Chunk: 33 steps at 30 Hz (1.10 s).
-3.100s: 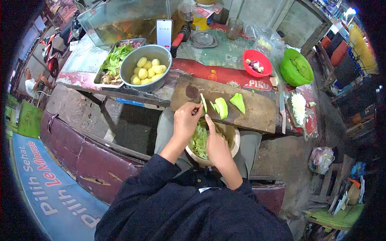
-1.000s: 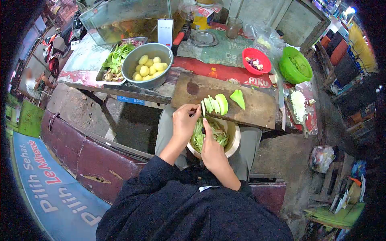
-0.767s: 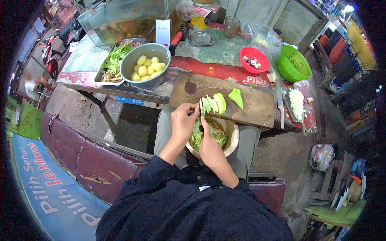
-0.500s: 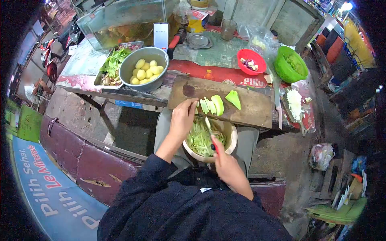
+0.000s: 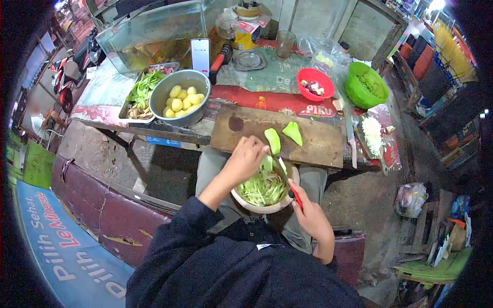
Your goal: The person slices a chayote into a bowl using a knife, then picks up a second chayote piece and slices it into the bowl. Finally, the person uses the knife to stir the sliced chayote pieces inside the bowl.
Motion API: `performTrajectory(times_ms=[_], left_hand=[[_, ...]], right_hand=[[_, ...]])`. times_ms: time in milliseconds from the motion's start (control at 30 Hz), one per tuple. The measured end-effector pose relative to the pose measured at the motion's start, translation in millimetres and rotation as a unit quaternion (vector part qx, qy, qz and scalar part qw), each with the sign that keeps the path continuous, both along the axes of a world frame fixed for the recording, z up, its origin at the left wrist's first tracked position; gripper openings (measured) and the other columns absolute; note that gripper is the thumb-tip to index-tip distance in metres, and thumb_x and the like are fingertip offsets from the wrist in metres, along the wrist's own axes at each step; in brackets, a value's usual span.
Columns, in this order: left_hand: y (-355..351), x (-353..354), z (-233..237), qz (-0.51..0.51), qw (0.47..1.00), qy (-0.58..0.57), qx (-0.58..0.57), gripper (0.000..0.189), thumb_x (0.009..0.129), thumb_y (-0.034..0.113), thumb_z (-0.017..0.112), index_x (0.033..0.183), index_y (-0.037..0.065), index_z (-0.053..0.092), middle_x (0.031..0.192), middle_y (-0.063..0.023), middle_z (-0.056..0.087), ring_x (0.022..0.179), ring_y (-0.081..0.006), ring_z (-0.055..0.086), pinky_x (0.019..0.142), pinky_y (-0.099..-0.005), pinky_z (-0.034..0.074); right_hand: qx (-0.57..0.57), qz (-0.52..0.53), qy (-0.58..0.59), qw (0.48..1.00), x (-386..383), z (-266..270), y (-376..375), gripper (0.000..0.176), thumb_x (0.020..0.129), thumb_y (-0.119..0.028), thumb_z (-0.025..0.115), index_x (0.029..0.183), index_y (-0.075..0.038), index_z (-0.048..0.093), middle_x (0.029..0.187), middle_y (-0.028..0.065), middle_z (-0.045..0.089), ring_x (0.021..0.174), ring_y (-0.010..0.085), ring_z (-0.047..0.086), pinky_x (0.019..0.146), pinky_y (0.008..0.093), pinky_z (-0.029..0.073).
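Observation:
My right hand (image 5: pixel 310 215) grips a knife (image 5: pixel 296 197) by its red and black handle, the blade pointing up toward the board's near edge. At that edge, my left hand (image 5: pixel 247 158) has its fingers curled together; the fingertips are partly hidden. Right below them, pale green slices (image 5: pixel 266 164), which look like chayote, lie at the top of the bowl. This cream bowl (image 5: pixel 257 208) sits between my legs, holding green shreds (image 5: pixel 262 190). On the wooden cutting board (image 5: pixel 321 141) rest a narrow green piece (image 5: pixel 272 140) and a wider green piece (image 5: pixel 292 133).
A metal pot (image 5: pixel 192 117) of peeled potatoes and a tray (image 5: pixel 137 119) of greens stand left. Right are a red bowl (image 5: pixel 315 96), a green basket (image 5: pixel 359 95), another knife (image 5: pixel 351 134) and chopped white pieces (image 5: pixel 373 134). A phone (image 5: pixel 200 55) stands behind the pot.
The row of thin slices has left the board and slices now lie in the bowl under my left hand. That hand has moved right; the knife hand has shifted right and down.

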<state>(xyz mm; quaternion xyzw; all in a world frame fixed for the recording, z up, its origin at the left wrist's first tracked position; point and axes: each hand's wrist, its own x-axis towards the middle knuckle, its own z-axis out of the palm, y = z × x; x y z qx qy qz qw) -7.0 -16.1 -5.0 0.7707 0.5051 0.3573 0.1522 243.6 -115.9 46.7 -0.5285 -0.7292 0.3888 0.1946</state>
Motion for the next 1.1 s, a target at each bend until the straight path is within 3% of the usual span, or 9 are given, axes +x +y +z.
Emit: performTrajectory(times_ms=[100, 233, 267, 333, 433, 567, 733, 833, 1100], left_hand=[[-24, 5, 0, -0.052, 0.981, -0.093, -0.161, 0.028, 0.105, 0.023, 0.052, 0.099, 0.001, 0.068, 0.1, -0.0167, 0.063, 0.094, -0.037, 0.061, 0.088, -0.0476, 0.049], [-41, 18, 8, 0.035, 0.988, -0.133, -0.075, 0.032, 0.096, 0.03, 0.069, 0.111, 0.002, 0.066, 0.098, -0.0157, 0.061, 0.094, -0.0357, 0.06, 0.088, -0.0427, 0.048], [-43, 23, 4, 0.053, 0.996, -0.075, -0.019, 0.051, 0.086, 0.034, 0.08, 0.121, 0.002, 0.062, 0.105, -0.0154, 0.06, 0.101, -0.0352, 0.057, 0.092, -0.0444, 0.046], [-55, 42, 11, 0.07, 0.996, -0.04, -0.021, 0.055, 0.084, 0.035, 0.081, 0.123, 0.002, 0.061, 0.109, -0.0156, 0.058, 0.104, -0.0355, 0.056, 0.093, -0.0455, 0.045], [-58, 47, -5, 0.091, 0.995, 0.011, -0.026, 0.059, 0.083, 0.031, 0.081, 0.13, 0.004, 0.058, 0.118, -0.0158, 0.055, 0.11, -0.0369, 0.052, 0.094, -0.0475, 0.044], [-37, 23, -11, 0.115, 0.993, 0.029, -0.014, 0.054, 0.084, 0.028, 0.08, 0.129, 0.006, 0.058, 0.12, -0.0161, 0.056, 0.111, -0.0372, 0.053, 0.096, -0.0457, 0.044], [13, 8, 9, 0.074, 0.993, 0.059, 0.072, 0.088, 0.076, 0.042, 0.086, 0.145, 0.006, 0.045, 0.131, -0.0151, 0.057, 0.127, -0.0355, 0.048, 0.103, -0.0482, 0.037], [30, 6, 4, 0.022, 0.995, 0.095, 0.007, 0.104, 0.072, 0.048, 0.088, 0.152, 0.006, 0.036, 0.133, -0.0134, 0.058, 0.13, -0.0337, 0.046, 0.104, -0.0483, 0.034], [34, 4, -9, 0.011, 0.998, 0.055, 0.012, 0.079, 0.076, 0.043, 0.085, 0.141, 0.01, 0.054, 0.129, -0.0145, 0.058, 0.122, -0.0339, 0.051, 0.103, -0.0488, 0.035]], right_hand=[[-0.031, -0.003, -0.03, 0.999, 9, 14, -1, 0.06, 0.1, -0.011, 0.053, 0.155, -0.027, 0.037, 0.112, 0.0296, 0.067, 0.098, 0.0511, 0.064, 0.083, 0.0565, 0.051], [0.06, 0.016, -0.102, 0.993, 17, 14, -4, 0.056, 0.094, -0.01, 0.06, 0.145, -0.03, 0.05, 0.107, 0.0192, 0.068, 0.097, 0.0435, 0.067, 0.082, 0.0526, 0.054], [0.06, 0.016, -0.102, 0.993, 16, 16, -4, 0.056, 0.094, -0.01, 0.06, 0.145, -0.03, 0.05, 0.107, 0.0192, 0.068, 0.097, 0.0435, 0.067, 0.082, 0.0526, 0.054], [0.033, 0.054, -0.222, 0.973, 12, 25, -3, 0.056, 0.089, -0.008, 0.064, 0.14, -0.031, 0.056, 0.1, 0.0139, 0.063, 0.094, 0.0389, 0.067, 0.082, 0.0495, 0.055], [0.086, 0.088, -0.22, 0.968, 20, 31, -7, 0.057, 0.085, -0.008, 0.068, 0.137, -0.028, 0.059, 0.088, 0.0138, 0.058, 0.089, 0.0377, 0.064, 0.079, 0.0463, 0.053], [0.054, 0.054, -0.201, 0.977, 46, 43, -13, 0.056, 0.084, -0.006, 0.068, 0.135, -0.027, 0.062, 0.092, 0.0138, 0.06, 0.09, 0.038, 0.064, 0.08, 0.0459, 0.053], [0.039, -0.013, -0.177, 0.983, 53, 42, -12, 0.057, 0.085, -0.005, 0.066, 0.137, -0.029, 0.06, 0.095, 0.0147, 0.062, 0.092, 0.039, 0.065, 0.081, 0.0469, 0.053], [0.05, -0.019, -0.16, 0.986, 51, 36, -10, 0.057, 0.085, -0.005, 0.065, 0.137, -0.028, 0.06, 0.096, 0.0153, 0.063, 0.093, 0.0393, 0.065, 0.082, 0.0472, 0.053], [0.009, -0.015, -0.137, 0.99, 50, 19, -4, 0.058, 0.084, -0.003, 0.063, 0.138, -0.024, 0.06, 0.11, 0.017, 0.069, 0.102, 0.0394, 0.066, 0.091, 0.0457, 0.053]])
